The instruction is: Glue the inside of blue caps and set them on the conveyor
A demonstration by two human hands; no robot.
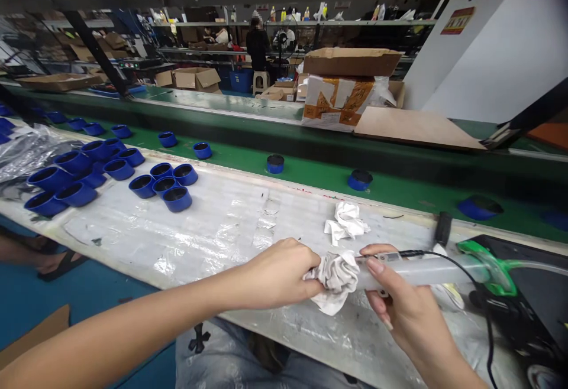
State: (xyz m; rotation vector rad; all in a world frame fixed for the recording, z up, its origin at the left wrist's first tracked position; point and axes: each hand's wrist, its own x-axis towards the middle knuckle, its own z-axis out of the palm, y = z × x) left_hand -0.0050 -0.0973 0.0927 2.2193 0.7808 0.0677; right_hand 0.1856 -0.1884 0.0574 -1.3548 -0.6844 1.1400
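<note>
My left hand is closed on a crumpled white tissue, which is pressed around the front end of a glue dispensing syringe. The tissue hides the syringe's tip. My right hand grips the translucent barrel from below, thumb near a small metal piece with a black cable. At the barrel's rear end sits a green cap with a clear hose. Another crumpled tissue lies on the table just beyond my hands.
Blue round cups with dark insides cluster on the table's left. More blue pieces stand along the green conveyor belt. At right is a black device. Cardboard boxes sit beyond the belt; a person is farther back.
</note>
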